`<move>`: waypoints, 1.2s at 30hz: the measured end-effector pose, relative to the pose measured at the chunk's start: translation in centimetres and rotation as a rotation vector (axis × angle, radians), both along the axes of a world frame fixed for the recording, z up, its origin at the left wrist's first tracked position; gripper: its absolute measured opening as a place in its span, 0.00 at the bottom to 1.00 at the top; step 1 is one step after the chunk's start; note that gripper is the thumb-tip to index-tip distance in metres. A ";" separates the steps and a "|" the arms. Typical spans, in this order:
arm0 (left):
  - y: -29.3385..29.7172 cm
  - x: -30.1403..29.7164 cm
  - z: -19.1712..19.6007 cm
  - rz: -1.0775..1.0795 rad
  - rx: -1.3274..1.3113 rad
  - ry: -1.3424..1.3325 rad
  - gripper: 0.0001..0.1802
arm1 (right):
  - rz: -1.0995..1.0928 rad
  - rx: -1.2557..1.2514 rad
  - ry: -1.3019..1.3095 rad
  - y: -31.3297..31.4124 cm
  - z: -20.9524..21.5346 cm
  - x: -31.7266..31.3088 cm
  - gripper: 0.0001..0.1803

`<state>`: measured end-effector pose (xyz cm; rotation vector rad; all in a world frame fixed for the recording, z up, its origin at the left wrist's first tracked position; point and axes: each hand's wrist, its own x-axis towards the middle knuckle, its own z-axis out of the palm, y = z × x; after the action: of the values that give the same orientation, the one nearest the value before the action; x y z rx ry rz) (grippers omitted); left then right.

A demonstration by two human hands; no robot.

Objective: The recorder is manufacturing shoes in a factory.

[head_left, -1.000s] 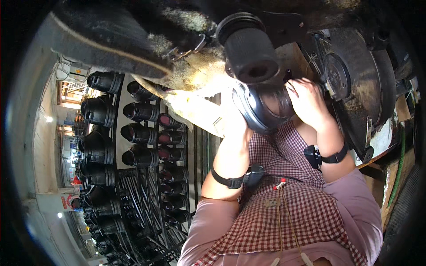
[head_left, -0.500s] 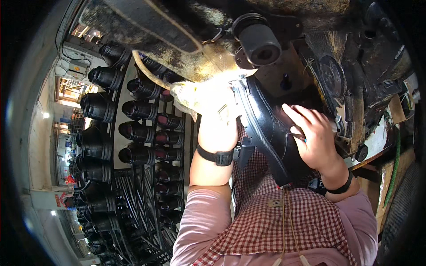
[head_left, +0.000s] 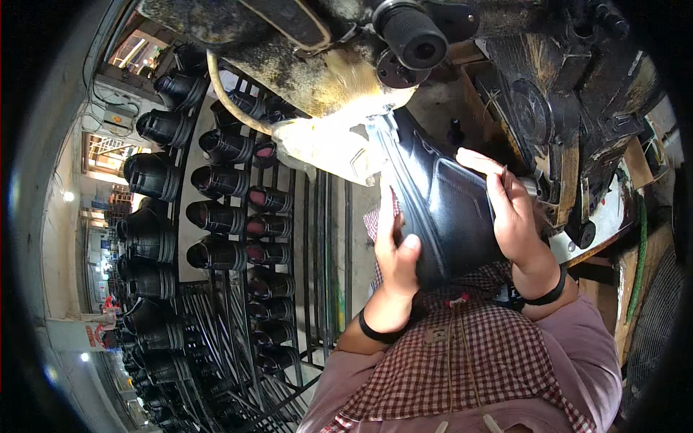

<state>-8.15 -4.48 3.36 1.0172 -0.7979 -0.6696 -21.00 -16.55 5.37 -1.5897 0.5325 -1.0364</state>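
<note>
A black leather boot [head_left: 462, 224] lies at an angle between my two hands, its sole edge along the left side and its far end under the bright lamp of a grimy machine head [head_left: 346, 90]. My left hand [head_left: 397, 263] grips the sole side close to my body, thumb up against the boot. Against the opposite side rests my right hand [head_left: 509, 209], its fingers long and the thumb bent toward the leather, so the boot is held between both hands. Glare hides the spot where the boot meets the machine.
A pale hose [head_left: 224, 90] curves down to the lamp cover [head_left: 325, 148]. On the left, a rack [head_left: 180, 245] carries rows of black footwear. Dark machine parts [head_left: 556, 123] and a green cord [head_left: 637, 267] are on the right. A round black knob [head_left: 415, 40] juts above the boot.
My left hand has come back from under the lamp toward my body, onto the boot's sole side. The boot has turned, showing more of its upper. My right hand shifted slightly along it.
</note>
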 end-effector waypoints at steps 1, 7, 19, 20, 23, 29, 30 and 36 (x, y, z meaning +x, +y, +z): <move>-0.1 0.4 0.6 0.016 0.054 0.000 0.42 | 0.033 0.099 -0.036 0.2 0.0 0.1 0.18; -1.3 3.4 2.6 0.180 0.304 -0.019 0.31 | -0.011 -0.130 0.085 0.6 -0.6 -0.4 0.20; -4.2 9.1 2.2 0.153 0.096 -0.488 0.33 | -0.037 -0.253 0.319 -0.8 -2.8 0.2 0.22; -4.1 9.3 1.7 0.154 0.097 -0.487 0.33 | -0.036 -0.253 0.321 -1.2 -3.6 0.3 0.22; -4.3 9.1 2.2 0.111 0.127 -0.375 0.34 | 0.047 0.018 -0.063 -2.1 -4.7 1.1 0.23; -5.0 8.8 3.1 0.039 0.168 -0.131 0.36 | -0.036 0.139 -0.264 -2.5 -5.5 -0.9 0.15; -4.9 8.7 3.4 0.032 0.173 -0.089 0.37 | -0.094 -0.028 -0.188 -2.0 -5.0 -0.7 0.17; -4.8 7.9 3.3 -0.035 0.186 0.144 0.39 | 0.061 0.076 -0.273 1.0 -0.6 0.9 0.14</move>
<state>-0.23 -9.30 6.64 1.1112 -0.6374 -0.8497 -20.15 -15.58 4.73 -1.3621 0.3317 -1.1509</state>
